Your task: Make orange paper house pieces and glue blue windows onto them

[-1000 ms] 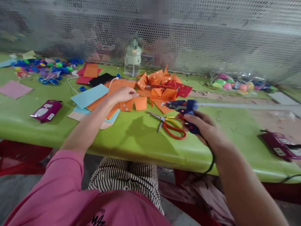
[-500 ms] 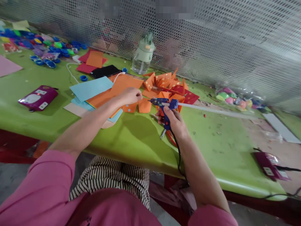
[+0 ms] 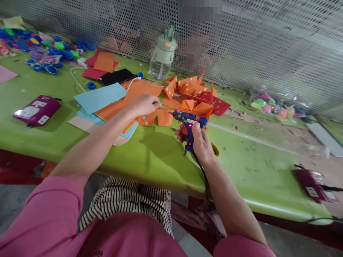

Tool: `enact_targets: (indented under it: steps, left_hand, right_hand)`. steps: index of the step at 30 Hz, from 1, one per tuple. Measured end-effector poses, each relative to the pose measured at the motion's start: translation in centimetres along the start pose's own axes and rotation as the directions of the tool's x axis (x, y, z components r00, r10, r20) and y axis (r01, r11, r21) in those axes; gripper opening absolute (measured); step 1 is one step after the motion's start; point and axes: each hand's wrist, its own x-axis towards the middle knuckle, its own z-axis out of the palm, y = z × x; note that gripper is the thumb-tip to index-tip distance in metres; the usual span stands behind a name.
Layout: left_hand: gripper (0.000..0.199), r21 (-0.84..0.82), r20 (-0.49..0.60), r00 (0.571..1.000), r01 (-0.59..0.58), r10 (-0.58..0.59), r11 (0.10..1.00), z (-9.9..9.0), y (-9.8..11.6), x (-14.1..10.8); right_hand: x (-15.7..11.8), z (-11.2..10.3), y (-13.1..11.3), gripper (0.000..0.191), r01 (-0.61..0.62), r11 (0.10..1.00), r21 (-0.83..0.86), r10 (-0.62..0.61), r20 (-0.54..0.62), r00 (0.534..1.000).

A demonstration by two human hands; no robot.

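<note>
My right hand (image 3: 201, 142) is wrapped around the handle of a blue glue gun (image 3: 189, 137), whose nozzle points left. A long pale glue stick (image 3: 241, 134) sticks out of its back, and a black cord hangs below. My left hand (image 3: 147, 104) is closed, thumb and fingers together, just left of the nozzle; whatever is in them is too small to make out. Beneath it lie orange cut pieces (image 3: 164, 117), one with small pale-blue squares. Folded orange pieces with pale squares (image 3: 191, 87) are piled beyond the gun. Scissors (image 3: 215, 150) show partly behind my right hand.
Blue and orange sheets (image 3: 103, 98) lie left, beside a black phone (image 3: 118, 76). A water bottle (image 3: 162, 55) stands against the perforated metal panel (image 3: 249, 43). Purple power boxes (image 3: 39, 110) sit at both sides. Colourful small parts (image 3: 53, 50) and a plastic bag (image 3: 273, 103) lie farther back.
The glue gun has tilted and come slightly lower and nearer, and a red light now shows on it. My left hand stays closed near the nozzle. The whole view has shifted slightly.
</note>
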Motion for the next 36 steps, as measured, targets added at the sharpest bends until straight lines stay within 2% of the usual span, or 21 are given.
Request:
enact_targets:
  steps: [9, 14, 18, 24, 31, 36]
  left_hand:
    - [0.033, -0.006, 0.017, 0.999, 0.027, -0.027, 1.0, -0.6, -0.5, 0.3]
    - [0.034, 0.012, 0.034, 0.999, 0.029, -0.029, 1.0, -0.4, -0.9, 0.6]
    - [0.035, -0.024, 0.039, 0.999, 0.007, -0.006, 1.0, -0.3, -1.2, 0.9]
    - [0.036, 0.024, 0.046, 0.999, 0.018, -0.019, 1.0, -0.3, -1.2, 0.8]
    - [0.03, -0.035, 0.108, 0.994, -0.018, 0.022, 0.999, -0.6, -0.8, 0.4]
    - [0.028, -0.03, 0.099, 0.995, -0.02, 0.023, 0.999, -0.6, -0.7, 0.3]
  right_hand:
    - [-0.1, 0.2, 0.0, 0.072, 0.057, 0.99, -0.131, -0.048, 0.069, 0.996]
    - [0.7, 0.0, 1.0, 0.069, 0.128, 0.965, -0.228, -0.117, 0.06, 0.991]
    - [0.9, -0.1, 1.3, 0.07, 0.131, 0.961, -0.242, -0.122, 0.053, 0.991]
    - [1.1, 0.4, 0.8, 0.072, 0.127, 0.964, -0.234, -0.12, 0.045, 0.992]
    - [0.9, 0.7, -0.2, 0.076, 0.146, 0.918, -0.369, -0.124, 0.083, 0.989]
    - [0.8, 0.9, -0.3, 0.076, 0.161, 0.898, -0.411, -0.137, 0.087, 0.987]
